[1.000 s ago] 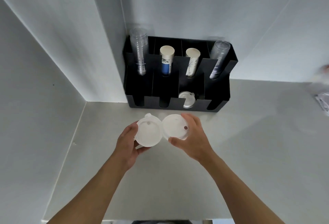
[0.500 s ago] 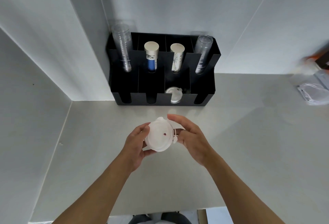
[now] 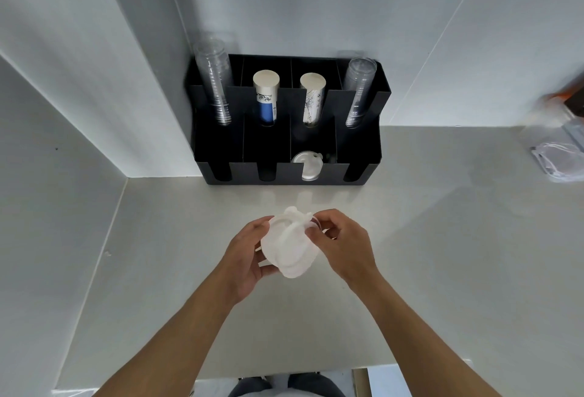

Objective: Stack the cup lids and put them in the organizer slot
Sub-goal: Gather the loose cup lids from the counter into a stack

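Observation:
Both hands hold white plastic cup lids [image 3: 289,246] pressed together above the counter. My left hand [image 3: 245,254] cups them from the left and below. My right hand [image 3: 343,243] pinches their upper right edge with its fingertips. A black organizer [image 3: 360,144] stands against the wall beyond them. Its third front slot from the left holds more white lids [image 3: 307,164]. The other front slots look empty.
The organizer's back row holds two clear cup stacks [image 3: 215,80] and two paper cup stacks [image 3: 266,96]. A clear plastic package [image 3: 556,159] lies at the right edge of the grey counter [image 3: 442,238]. A wall corner juts out on the left.
The two lids, held side by side a second ago, have been brought together into one stack. Both hands have dropped slightly toward me and the lids now tilt on edge.

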